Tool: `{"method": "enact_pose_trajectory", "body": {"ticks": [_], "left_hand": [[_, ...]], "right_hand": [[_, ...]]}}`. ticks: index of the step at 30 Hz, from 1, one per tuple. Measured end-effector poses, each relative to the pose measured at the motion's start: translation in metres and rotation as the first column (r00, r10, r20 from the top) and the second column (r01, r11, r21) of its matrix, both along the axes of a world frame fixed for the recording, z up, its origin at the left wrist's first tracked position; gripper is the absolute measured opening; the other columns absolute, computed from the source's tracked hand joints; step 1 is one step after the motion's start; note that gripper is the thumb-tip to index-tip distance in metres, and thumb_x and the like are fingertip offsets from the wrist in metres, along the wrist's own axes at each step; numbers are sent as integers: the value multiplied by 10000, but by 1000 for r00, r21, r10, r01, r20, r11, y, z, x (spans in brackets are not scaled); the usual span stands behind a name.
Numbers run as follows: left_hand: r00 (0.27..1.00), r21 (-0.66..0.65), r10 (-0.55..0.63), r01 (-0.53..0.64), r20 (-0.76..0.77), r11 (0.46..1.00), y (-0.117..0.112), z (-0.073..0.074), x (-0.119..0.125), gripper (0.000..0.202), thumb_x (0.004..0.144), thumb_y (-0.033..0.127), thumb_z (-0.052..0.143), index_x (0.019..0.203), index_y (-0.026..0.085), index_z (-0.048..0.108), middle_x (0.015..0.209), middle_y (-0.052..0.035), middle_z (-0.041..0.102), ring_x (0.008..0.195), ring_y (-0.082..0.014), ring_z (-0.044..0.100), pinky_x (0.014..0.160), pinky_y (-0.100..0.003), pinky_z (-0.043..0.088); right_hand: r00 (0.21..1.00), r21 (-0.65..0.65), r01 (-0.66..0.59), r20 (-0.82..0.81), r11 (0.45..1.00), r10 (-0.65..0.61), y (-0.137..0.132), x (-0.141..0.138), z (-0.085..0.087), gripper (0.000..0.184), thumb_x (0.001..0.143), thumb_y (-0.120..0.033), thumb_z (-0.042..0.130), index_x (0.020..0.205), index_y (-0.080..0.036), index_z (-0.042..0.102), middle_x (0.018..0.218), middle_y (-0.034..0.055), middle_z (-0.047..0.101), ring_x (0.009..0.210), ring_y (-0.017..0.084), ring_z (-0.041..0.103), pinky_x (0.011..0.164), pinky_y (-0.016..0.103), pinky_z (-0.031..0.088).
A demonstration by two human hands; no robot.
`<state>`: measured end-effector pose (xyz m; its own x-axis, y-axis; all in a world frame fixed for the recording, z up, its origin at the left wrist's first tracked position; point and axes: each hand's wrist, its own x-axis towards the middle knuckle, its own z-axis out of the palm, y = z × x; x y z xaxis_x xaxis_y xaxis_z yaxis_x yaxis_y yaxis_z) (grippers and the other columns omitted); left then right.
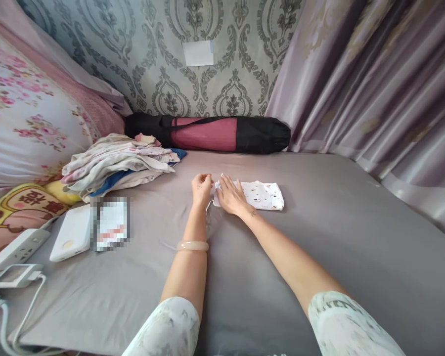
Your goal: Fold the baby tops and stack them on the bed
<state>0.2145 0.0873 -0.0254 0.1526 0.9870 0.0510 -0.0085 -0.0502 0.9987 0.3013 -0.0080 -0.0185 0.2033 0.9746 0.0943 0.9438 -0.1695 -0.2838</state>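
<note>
Near the near-left corner of the grey, sheet-covered mattress [356, 222] lies a long white plastic power strip [22, 249]; beyond it, toward the left edge, lies a flat white box with rounded corners [74, 232]. At mid-surface, well in from all edges, a white printed cloth [265, 195] lies in a narrow, flat rectangle. The right hand [230, 197] rests palm-down on its left end, fingers extended and slightly spread. The left hand [202, 189] (a pale bangle [193, 245] circles its forearm) is just beside that end, fingers curled together; whether they pinch anything cannot be determined. Status, as judged: this piece is largely flattened and compact. Farther left, a loose, mixed-colour fabric heap [120, 165] remains unarranged, short of the black-and-red cylindrical bag [203, 134] along the far edge.
</note>
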Motion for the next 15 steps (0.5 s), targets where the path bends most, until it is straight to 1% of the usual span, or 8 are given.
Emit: {"method": "enact_pose_trajectory", "body": {"ticks": [2, 3, 5, 6, 8, 11, 13, 15], "left_hand": [[985, 197, -79, 108, -151, 974, -5, -2, 6, 164, 829, 210, 530, 934, 169, 649, 812, -63, 694, 779, -175, 667, 763, -290, 515], [960, 290, -114, 189, -256, 938, -9, -3, 9, 214, 840, 188, 516, 1003, 175, 656, 929, -89, 717, 904, -198, 678, 855, -320, 511], [860, 413, -147, 377, -489, 829, -20, -4, 16, 331, 863, 144, 482, 1154, 193, 633, 1192, -115, 685, 1170, -231, 608, 1040, -390, 428], [791, 430, -141, 462, -595, 776, -26, -5, 19, 379, 881, 134, 458, 1224, 202, 603, 1302, -113, 636, 1278, -240, 537, 1108, -427, 362], [643, 396, -103, 582, -759, 711, -37, -7, 23, 424, 932, 158, 401, 1331, 212, 535, 1432, -102, 543, 1405, -251, 401, 1178, -489, 242], [454, 285, -63, 655, -889, 700, -46, -13, 25, 447, 989, 262, 340, 1412, 188, 465, 1509, -119, 454, 1457, -282, 305, 1194, -533, 184], [385, 242, -51, 673, -921, 699, -47, -17, 26, 472, 999, 310, 325, 1434, 171, 442, 1535, -135, 412, 1467, -300, 276, 1190, -552, 185], [362, 234, -42, 682, -931, 693, -45, -20, 26, 482, 1002, 328, 316, 1446, 180, 431, 1547, -134, 392, 1470, -302, 268, 1187, -566, 185]], "right_hand": [[998, 42, 50, 38, 998, -51, -12, 14, 3, 591, 1011, -337, 196, 1532, -74, 290, 1620, 123, 214, 1502, 231, 147, 1207, 507, 23], [996, 47, 74, 55, 996, -77, -18, 22, 3, 584, 1010, -328, 203, 1526, -73, 304, 1619, 127, 219, 1501, 239, 150, 1204, 517, 23], [991, 31, 105, 81, 994, -108, -29, 36, 3, 580, 1010, -322, 210, 1521, -69, 315, 1615, 134, 229, 1499, 249, 156, 1201, 533, 31], [990, 18, 110, 90, 994, -111, -34, 41, 1, 580, 1011, -322, 208, 1522, -70, 315, 1614, 133, 231, 1499, 250, 158, 1200, 535, 39], [990, -10, 103, 98, 995, -102, -41, 48, -3, 577, 1013, -325, 201, 1526, -86, 316, 1613, 122, 242, 1498, 247, 167, 1202, 531, 53], [992, -30, 95, 88, 995, -92, -46, 50, -12, 565, 1016, -327, 196, 1526, -125, 332, 1603, 94, 280, 1490, 238, 198, 1205, 520, 79], [992, -25, 103, 82, 994, -101, -46, 49, -16, 560, 1015, -329, 202, 1526, -144, 339, 1596, 83, 302, 1484, 237, 217, 1204, 520, 97], [991, -15, 109, 83, 994, -107, -46, 48, -19, 556, 1013, -329, 210, 1525, -156, 344, 1593, 77, 308, 1482, 237, 223, 1202, 523, 108]]}}
